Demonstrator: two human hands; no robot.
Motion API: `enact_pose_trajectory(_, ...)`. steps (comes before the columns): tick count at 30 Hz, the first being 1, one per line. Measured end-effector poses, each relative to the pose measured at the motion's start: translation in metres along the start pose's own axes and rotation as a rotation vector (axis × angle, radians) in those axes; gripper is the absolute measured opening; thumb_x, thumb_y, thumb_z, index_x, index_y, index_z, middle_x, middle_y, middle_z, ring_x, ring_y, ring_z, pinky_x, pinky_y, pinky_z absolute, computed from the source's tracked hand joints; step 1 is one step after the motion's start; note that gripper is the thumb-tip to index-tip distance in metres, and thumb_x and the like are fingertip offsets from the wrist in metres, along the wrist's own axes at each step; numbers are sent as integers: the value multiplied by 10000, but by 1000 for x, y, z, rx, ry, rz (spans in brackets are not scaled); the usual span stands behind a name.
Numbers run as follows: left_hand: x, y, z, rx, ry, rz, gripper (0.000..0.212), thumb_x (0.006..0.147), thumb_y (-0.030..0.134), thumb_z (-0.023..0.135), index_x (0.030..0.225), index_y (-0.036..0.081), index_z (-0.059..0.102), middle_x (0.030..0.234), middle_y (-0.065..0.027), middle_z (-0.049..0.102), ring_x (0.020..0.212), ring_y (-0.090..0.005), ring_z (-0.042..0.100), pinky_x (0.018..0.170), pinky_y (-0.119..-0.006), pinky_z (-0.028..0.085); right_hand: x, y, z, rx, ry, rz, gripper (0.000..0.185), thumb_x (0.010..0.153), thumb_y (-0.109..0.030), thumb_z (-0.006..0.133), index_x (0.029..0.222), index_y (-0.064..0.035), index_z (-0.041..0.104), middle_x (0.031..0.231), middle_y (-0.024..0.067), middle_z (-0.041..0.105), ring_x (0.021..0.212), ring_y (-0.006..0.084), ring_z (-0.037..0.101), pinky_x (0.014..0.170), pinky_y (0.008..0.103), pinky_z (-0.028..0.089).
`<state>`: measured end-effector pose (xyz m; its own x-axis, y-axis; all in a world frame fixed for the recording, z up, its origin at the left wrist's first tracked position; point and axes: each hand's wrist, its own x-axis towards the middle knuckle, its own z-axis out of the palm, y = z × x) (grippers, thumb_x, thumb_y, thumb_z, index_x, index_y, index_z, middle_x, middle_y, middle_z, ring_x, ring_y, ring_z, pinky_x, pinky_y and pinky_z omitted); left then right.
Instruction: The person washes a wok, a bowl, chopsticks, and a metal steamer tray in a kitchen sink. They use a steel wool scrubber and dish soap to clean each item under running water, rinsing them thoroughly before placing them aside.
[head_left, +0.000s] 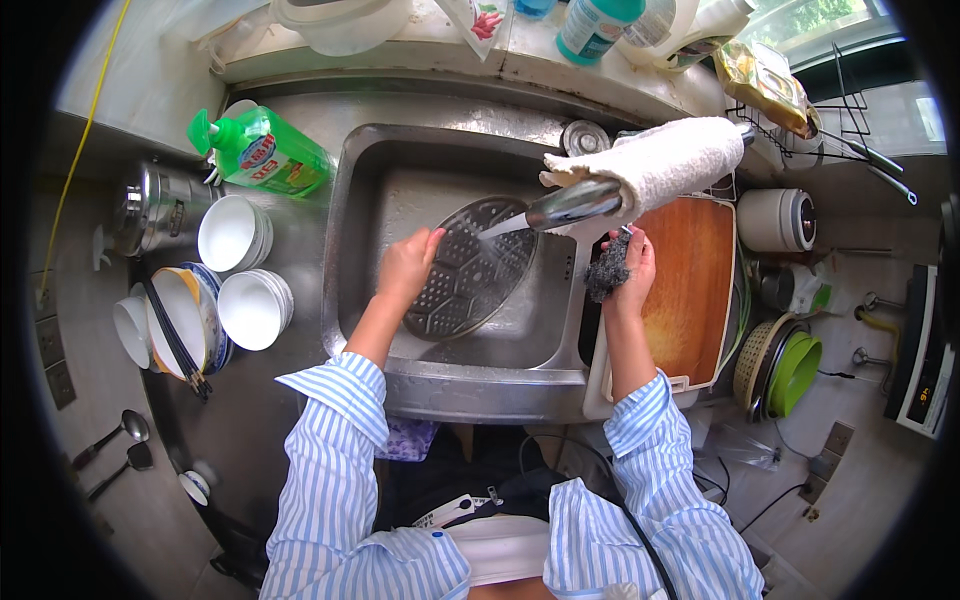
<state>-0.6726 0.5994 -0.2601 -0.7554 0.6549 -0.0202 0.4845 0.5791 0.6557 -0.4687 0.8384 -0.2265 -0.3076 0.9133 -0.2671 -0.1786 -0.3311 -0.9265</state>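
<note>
My left hand grips the near-left rim of a round perforated metal steamer plate, which is tilted inside the stainless steel sink. Water runs from the faucet spout onto the plate's upper part. A white towel is wrapped around the faucet. To the right of the basin, my right hand holds a dark steel wool scourer, clear of the plate. Beneath that hand lies a wooden cutting board with a pale frame.
Left of the sink stand a green soap bottle, stacked white bowls, plates with dark chopsticks and a metal canister. Bottles, among them a teal one, line the back ledge. Green and beige baskets sit at right.
</note>
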Motion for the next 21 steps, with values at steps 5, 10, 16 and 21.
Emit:
enact_pose_trajectory(5,0,-2,0,-6,-2,-21,384,937,365,503,746,35,544,672,-239,573,654,-456,555,549,-519,409,13,-7,0,-43,-27,-4,261,948,-316,541,988,-59,531,835,84,645,646,128,586,585,245,471)
enact_pose_trajectory(10,0,-1,-1,-15,-30,-40,384,935,380,500,758,42,549,682,-239,581,667,-457,560,555,-520,414,15,-9,-4,-52,-33,-9,278,947,-331,540,982,-56,532,818,80,644,642,124,582,574,243,467)
enact_pose_trajectory(16,-3,-1,-1,24,-25,-2,344,934,372,503,805,56,544,710,-219,599,677,-446,572,559,-519,423,7,-11,-1,-12,-24,39,361,918,-371,577,1026,-29,531,852,96,646,651,147,599,596,242,492)
enact_pose_trajectory(21,-5,-3,1,-85,-28,39,286,939,352,501,867,77,538,698,-219,597,670,-444,574,557,-525,420,-28,40,-2,-324,-209,364,420,857,-351,674,1072,-19,535,906,105,636,750,170,608,699,285,506)
